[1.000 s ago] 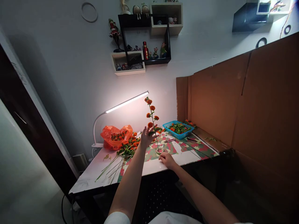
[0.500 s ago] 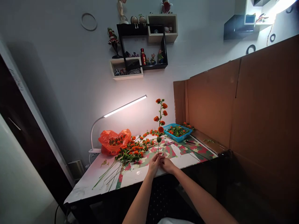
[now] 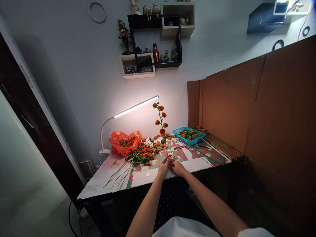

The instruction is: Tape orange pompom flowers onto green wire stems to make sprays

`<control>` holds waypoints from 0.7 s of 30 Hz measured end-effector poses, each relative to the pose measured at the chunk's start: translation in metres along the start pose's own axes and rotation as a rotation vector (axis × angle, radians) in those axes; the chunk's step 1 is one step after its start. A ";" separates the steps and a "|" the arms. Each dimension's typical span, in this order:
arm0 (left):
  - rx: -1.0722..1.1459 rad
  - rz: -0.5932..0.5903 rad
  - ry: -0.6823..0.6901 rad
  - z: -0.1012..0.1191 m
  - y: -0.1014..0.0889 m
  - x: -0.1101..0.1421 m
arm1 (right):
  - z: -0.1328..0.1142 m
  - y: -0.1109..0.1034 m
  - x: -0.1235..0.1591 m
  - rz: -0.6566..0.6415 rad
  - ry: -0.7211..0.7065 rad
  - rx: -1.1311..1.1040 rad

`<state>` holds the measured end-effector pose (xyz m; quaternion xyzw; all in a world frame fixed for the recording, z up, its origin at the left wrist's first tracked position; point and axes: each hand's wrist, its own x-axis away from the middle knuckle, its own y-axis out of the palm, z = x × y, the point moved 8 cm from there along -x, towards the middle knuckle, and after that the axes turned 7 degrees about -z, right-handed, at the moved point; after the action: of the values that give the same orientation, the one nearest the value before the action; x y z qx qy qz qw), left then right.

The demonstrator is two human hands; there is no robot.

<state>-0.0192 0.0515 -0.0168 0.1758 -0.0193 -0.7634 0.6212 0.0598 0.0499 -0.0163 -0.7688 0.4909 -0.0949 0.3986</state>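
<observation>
A table [image 3: 95, 184] spreads beyond the grip, flower pile [image 3: 145, 150] to its left, blue basket [image 3: 189, 142] to its right. A flower stem [image 3: 162, 131] rises above, pinched by the left hand [image 3: 163, 168]; the right hand [image 3: 178, 168] adjoins, its hold unclear.

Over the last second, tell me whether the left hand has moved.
Yes: judged against the blue basket, the left hand has moved down and slightly right in view, to beside the right hand, low on the stem.

The left hand [image 3: 163, 167] has come down from up the flower [image 3: 162, 131] to its low end by the right hand [image 3: 178, 168], and the flower, straight up half a second ago, leans left again.
</observation>
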 end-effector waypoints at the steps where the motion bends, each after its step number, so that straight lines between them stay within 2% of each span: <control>1: -0.001 -0.001 0.001 0.000 0.000 0.000 | -0.001 0.000 0.000 -0.004 0.003 0.001; 21: -0.049 -0.006 0.016 -0.004 -0.004 -0.003 | -0.005 -0.003 0.002 0.008 -0.027 -0.008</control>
<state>-0.0211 0.0558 -0.0209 0.1668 0.0047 -0.7640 0.6232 0.0597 0.0462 -0.0113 -0.7697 0.4890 -0.0812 0.4023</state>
